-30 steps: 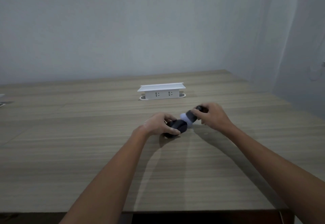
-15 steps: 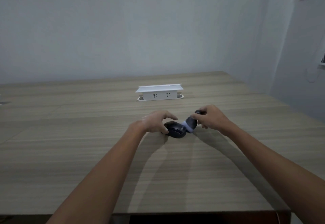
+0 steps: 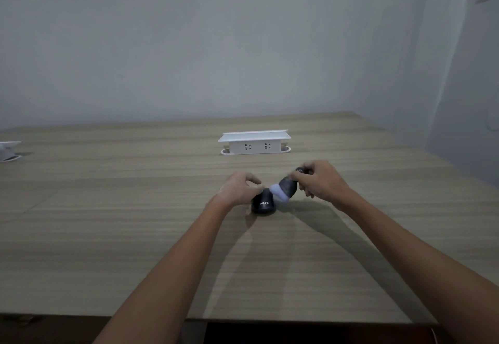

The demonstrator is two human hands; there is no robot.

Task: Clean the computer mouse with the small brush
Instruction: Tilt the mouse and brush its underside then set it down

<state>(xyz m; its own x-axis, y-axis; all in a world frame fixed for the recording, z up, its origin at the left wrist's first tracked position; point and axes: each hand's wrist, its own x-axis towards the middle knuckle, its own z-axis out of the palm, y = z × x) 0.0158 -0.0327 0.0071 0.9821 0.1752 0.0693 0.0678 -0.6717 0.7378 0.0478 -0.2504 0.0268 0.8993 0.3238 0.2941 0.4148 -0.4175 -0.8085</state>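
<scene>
A black computer mouse [image 3: 263,203] with white lettering on its near end rests on the wooden table [image 3: 135,222]. My left hand [image 3: 239,188] grips its left side and front with the fingertips. My right hand [image 3: 320,181] holds a small brush [image 3: 286,187] with a dark round body and a pale bristle tuft. The bristles point down-left and touch the mouse's upper right edge. Part of the brush handle is hidden inside my right fingers.
A white power strip box [image 3: 254,142] with two sockets stands behind the hands near the back of the table. A white object [image 3: 9,149] lies at the far left edge. Walls close the back and the right side.
The mouse has turned so its lettered end faces me. My left hand has shifted its grip on it, and the brush now meets the mouse's upper right edge.
</scene>
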